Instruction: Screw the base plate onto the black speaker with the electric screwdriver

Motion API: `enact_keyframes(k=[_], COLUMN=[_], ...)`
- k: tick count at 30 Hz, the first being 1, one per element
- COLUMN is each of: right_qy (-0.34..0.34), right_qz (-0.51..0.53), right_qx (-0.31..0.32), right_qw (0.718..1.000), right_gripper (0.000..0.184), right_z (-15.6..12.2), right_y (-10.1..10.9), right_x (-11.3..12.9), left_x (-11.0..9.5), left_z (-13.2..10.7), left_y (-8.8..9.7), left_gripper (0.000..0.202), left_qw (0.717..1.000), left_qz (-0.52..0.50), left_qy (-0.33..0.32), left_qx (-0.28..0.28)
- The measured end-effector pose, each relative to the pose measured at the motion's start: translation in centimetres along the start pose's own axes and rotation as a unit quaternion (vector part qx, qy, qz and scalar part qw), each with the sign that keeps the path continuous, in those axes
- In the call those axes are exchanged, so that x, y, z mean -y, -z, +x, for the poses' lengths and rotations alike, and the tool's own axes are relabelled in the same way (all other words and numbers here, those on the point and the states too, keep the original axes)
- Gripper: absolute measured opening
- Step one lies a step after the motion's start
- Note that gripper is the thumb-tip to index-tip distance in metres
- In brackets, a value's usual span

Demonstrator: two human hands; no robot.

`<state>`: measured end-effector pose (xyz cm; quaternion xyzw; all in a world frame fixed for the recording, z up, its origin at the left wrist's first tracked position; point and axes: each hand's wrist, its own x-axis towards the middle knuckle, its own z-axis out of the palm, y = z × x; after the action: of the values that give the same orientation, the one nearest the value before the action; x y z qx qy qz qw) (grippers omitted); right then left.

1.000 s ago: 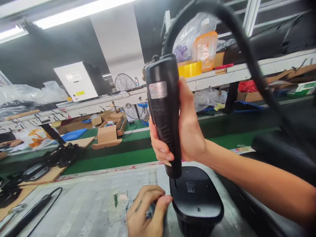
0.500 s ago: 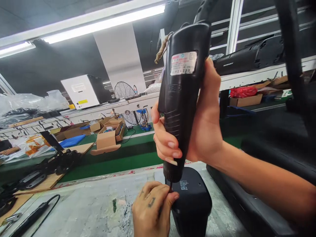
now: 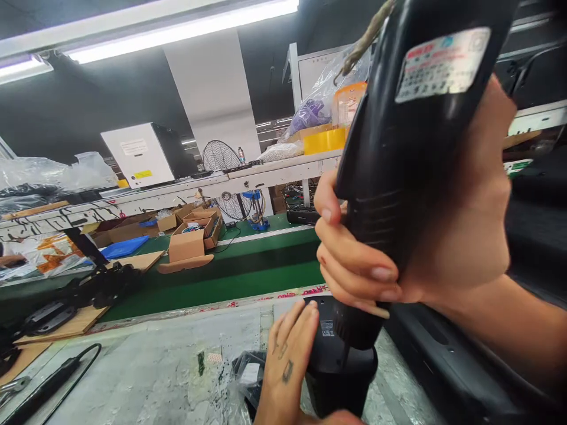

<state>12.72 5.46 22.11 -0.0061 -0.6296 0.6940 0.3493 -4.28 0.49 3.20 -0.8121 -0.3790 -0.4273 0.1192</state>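
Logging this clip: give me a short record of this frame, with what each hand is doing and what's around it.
Right hand: grips a black electric screwdriver, nose down; bit hidden
Left hand: fingers on a black plastic housing, which stands on the workbench
Beside left hand: small plastic bag
Also on bench: black corded tool
Background: green conveyor belt, cardboard box, pedestal fan
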Motion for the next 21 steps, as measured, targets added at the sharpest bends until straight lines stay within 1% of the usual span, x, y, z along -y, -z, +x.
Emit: enact_keyframes(k=[1,3,5,6,9,13,17,19,21], right_qy=[-0.009,-0.028,-0.032,-0.022,-0.025,-0.016,-0.066,-0.066,-0.042], right_qz=[-0.013,-0.022,-0.025,-0.025,-0.029,-0.024,-0.04,-0.055,-0.076], right_qx=[-0.009,-0.016,-0.013,-0.009,-0.011,-0.001,0.011,0.003,-0.026], right_qw=[1.0,0.999,0.999,0.999,0.999,1.0,0.997,0.996,0.996], right_gripper=[0.11,0.103,0.095,0.093,0.093,0.092,0.084,0.08,0.079], right_z=[-0.1,-0.1,0.0,0.1,0.4,0.5,0.5,0.2,-0.3], right_y=[0.0,0.1,0.3,0.4,0.7,0.7,0.7,0.7,0.8], right_x=[-0.1,-0.5,-0.9,-1.1,-1.5,-1.7,-1.5,-1.8,-2.4], left_x=[0.4,0.9,1.2,1.3,1.2,1.3,1.5,1.5,1.5], left_z=[-0.3,-0.6,-0.6,-0.7,-0.8,-1.3,-1.7,-1.7,-1.7], left_y=[-0.5,-1.4,-2.0,-2.1,-2.2,-2.2,-2.3,-2.3,-2.3], left_gripper=[0.088,0.071,0.057,0.055,0.061,0.062,0.07,0.072,0.073], left_qw=[0.999,0.994,0.992,0.992,0.992,0.994,0.995,0.995,0.996], left_qz=[0.046,0.098,0.109,0.108,0.105,0.092,0.084,0.079,0.075], left_qy=[-0.014,-0.048,-0.065,-0.066,-0.066,-0.055,-0.044,-0.037,-0.037], left_qx=[0.011,0.013,0.009,0.008,0.009,0.002,0.03,0.043,0.044])
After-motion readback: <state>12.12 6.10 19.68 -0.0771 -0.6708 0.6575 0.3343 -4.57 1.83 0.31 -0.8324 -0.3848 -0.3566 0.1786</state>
